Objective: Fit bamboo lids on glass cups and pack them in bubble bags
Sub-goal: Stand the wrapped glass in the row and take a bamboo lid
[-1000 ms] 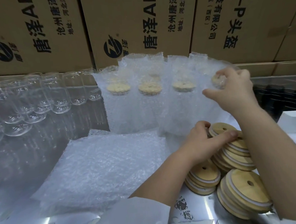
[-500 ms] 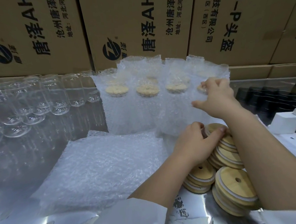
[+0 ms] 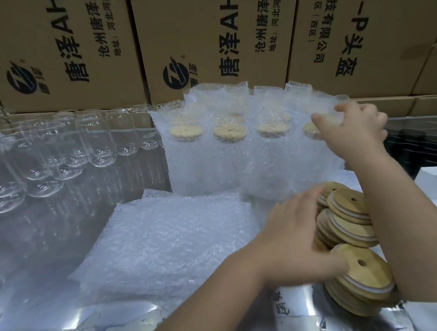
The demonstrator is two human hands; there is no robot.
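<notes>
4 front-row bagged cups (image 3: 230, 149), 12 o'clock; R hand (image 3: 352, 130) pinches rightmost. L hand (image 3: 292, 235) covers lid pile (image 3: 348, 204), 4 o'clock, grip unclear. Glasses (image 3: 102, 146) 10 o'clock.

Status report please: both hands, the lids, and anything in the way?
Left hand on the bamboo lids, grip unclear. Right hand grips the rightmost bagged cup. Right forearm overlaps those lids' edge.
</notes>
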